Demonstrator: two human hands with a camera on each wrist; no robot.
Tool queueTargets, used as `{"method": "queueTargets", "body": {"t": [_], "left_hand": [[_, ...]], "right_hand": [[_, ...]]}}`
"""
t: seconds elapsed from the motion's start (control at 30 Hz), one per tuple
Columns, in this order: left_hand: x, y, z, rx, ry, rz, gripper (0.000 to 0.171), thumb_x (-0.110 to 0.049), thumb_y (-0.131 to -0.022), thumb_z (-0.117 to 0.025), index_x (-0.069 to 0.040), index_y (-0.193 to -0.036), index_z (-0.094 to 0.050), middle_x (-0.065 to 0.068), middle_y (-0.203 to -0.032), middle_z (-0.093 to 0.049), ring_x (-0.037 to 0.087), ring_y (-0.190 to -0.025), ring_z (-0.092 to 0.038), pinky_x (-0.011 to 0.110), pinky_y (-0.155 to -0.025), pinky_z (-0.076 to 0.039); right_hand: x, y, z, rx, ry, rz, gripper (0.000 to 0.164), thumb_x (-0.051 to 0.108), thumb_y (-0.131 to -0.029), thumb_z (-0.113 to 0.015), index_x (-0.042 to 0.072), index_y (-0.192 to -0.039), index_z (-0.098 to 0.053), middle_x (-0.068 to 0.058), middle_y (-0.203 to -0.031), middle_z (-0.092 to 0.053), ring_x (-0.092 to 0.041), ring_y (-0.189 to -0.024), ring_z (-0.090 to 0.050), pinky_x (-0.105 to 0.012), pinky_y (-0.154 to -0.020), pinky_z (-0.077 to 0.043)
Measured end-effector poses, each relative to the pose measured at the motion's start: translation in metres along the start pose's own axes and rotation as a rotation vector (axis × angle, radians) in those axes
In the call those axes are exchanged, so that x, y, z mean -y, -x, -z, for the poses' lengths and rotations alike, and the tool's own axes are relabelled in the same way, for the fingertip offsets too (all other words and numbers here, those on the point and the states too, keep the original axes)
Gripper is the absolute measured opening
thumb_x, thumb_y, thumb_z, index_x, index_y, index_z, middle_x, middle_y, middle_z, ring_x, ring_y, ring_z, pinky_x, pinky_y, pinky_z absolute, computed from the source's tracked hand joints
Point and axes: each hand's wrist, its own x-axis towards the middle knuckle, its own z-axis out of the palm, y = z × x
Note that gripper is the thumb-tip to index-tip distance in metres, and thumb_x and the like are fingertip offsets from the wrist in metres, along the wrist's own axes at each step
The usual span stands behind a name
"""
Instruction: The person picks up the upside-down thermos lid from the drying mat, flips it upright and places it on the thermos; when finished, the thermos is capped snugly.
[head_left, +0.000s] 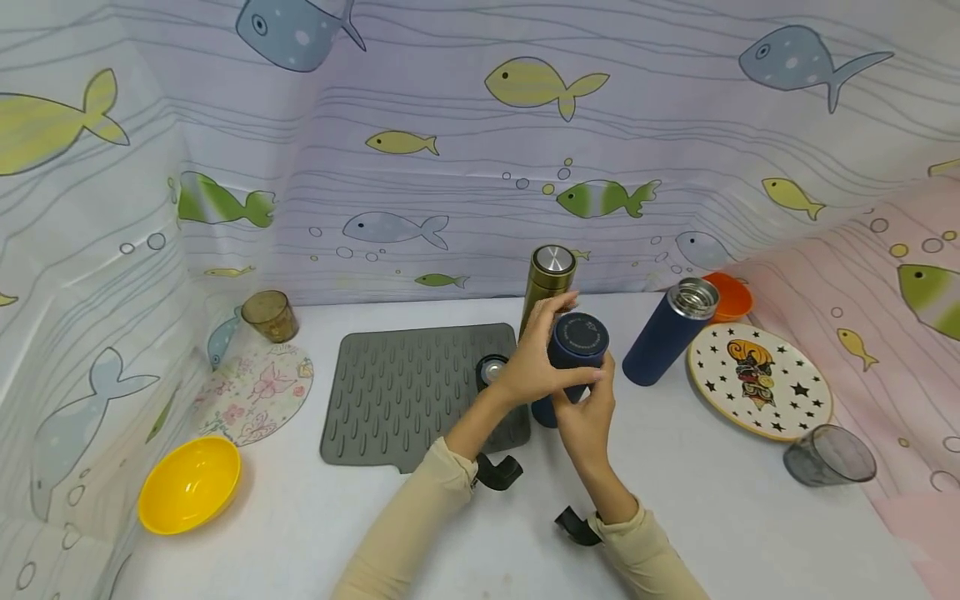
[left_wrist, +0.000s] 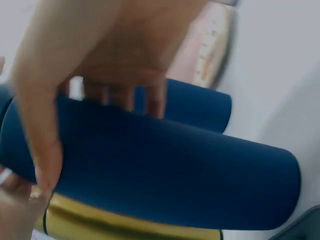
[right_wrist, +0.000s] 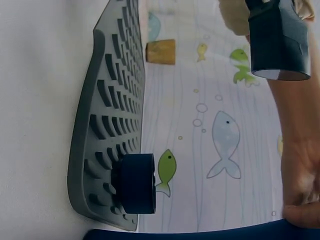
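A dark blue thermos (head_left: 549, 410) stands upright in front of me with its lid (head_left: 581, 335) on. My left hand (head_left: 534, 358) grips its upper part from the left, the thumb lying across the near side; the left wrist view shows the same thermos body (left_wrist: 175, 170) beneath that hand. From the right and below, my right hand (head_left: 588, 421) holds the thermos just under the lid, its fingers close to the left thumb. A second blue thermos (head_left: 663, 342), open-topped, leans to the right. Behind the hands is a gold thermos (head_left: 542, 287).
A small dark blue cap (right_wrist: 137, 183) sits on the grey drying mat (head_left: 420, 392). On the left are a yellow bowl (head_left: 191, 485), floral plate (head_left: 262, 392) and amber glass (head_left: 272, 317). A star-patterned plate (head_left: 787, 392), orange bowl (head_left: 731, 296) and grey glass (head_left: 828, 456) are rightward.
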Motion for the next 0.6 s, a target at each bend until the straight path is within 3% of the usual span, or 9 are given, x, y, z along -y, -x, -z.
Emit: {"method": "queueTargets", "body": {"t": [0.1, 0.2, 0.27, 0.33, 0.4, 0.5, 0.6], "left_hand": [[0.0, 0.0, 0.001, -0.012, 0.058, -0.026, 0.082, -0.01, -0.083, -0.075, -0.002, -0.151, -0.03, 0.021, -0.147, -0.043, 0.033, -0.134, -0.044, 0.038, -0.114, -0.038], [0.0, 0.0, 0.004, 0.028, 0.165, -0.036, 0.082, -0.004, -0.082, -0.07, 0.0, -0.152, -0.027, 0.022, -0.153, -0.037, 0.032, -0.141, -0.039, 0.04, -0.118, -0.033], [-0.001, 0.001, 0.002, 0.024, 0.117, -0.004, 0.083, -0.009, -0.083, -0.073, -0.005, -0.153, -0.028, 0.018, -0.154, -0.038, 0.027, -0.139, -0.043, 0.037, -0.115, -0.037], [-0.001, 0.0, 0.0, 0.006, 0.041, 0.023, 0.083, -0.01, -0.081, -0.078, -0.009, -0.151, -0.034, 0.013, -0.152, -0.042, 0.021, -0.135, -0.048, 0.032, -0.111, -0.041], [0.002, -0.001, -0.001, 0.017, 0.064, 0.023, 0.081, -0.006, -0.079, -0.08, -0.009, -0.148, -0.038, 0.014, -0.147, -0.048, 0.021, -0.125, -0.056, 0.033, -0.105, -0.046], [0.004, -0.002, 0.0, 0.054, 0.144, 0.039, 0.082, 0.0, -0.08, -0.075, -0.009, -0.15, -0.034, 0.015, -0.151, -0.041, 0.025, -0.127, -0.053, 0.036, -0.108, -0.044], [0.004, 0.001, -0.003, 0.021, 0.089, 0.081, 0.085, -0.007, -0.08, -0.078, -0.014, -0.151, -0.034, 0.01, -0.15, -0.041, 0.02, -0.127, -0.052, 0.032, -0.107, -0.043]], "right_hand": [[0.0, 0.0, 0.0, -0.002, -0.001, 0.002, 0.067, -0.012, -0.082, -0.072, -0.012, -0.14, -0.038, -0.03, -0.132, -0.052, -0.037, -0.122, -0.053, -0.049, -0.101, -0.045], [0.001, -0.001, 0.0, -0.006, 0.006, 0.003, 0.067, -0.01, -0.082, -0.073, -0.012, -0.14, -0.039, -0.029, -0.129, -0.054, -0.033, -0.118, -0.055, -0.034, -0.099, -0.046], [0.001, -0.001, 0.001, -0.006, 0.004, 0.005, 0.066, -0.011, -0.082, -0.072, -0.012, -0.139, -0.039, -0.03, -0.129, -0.054, -0.032, -0.117, -0.055, -0.029, -0.097, -0.044], [0.002, 0.0, 0.001, -0.009, 0.011, 0.01, 0.064, -0.012, -0.082, -0.071, -0.013, -0.138, -0.039, -0.029, -0.129, -0.054, -0.033, -0.118, -0.054, -0.032, -0.098, -0.044], [0.002, 0.0, 0.001, -0.011, 0.011, 0.007, 0.065, -0.013, -0.082, -0.071, -0.012, -0.139, -0.039, -0.029, -0.13, -0.054, -0.033, -0.12, -0.054, -0.033, -0.099, -0.043], [0.003, 0.0, 0.001, -0.011, 0.024, 0.003, 0.066, -0.014, -0.081, -0.071, -0.013, -0.138, -0.039, -0.03, -0.13, -0.054, -0.036, -0.12, -0.054, -0.026, -0.099, -0.042], [-0.011, 0.001, 0.0, -0.009, 0.014, -0.022, 0.066, -0.015, -0.081, -0.069, -0.011, -0.14, -0.039, -0.029, -0.13, -0.053, -0.035, -0.119, -0.054, -0.024, -0.098, -0.041]]}}
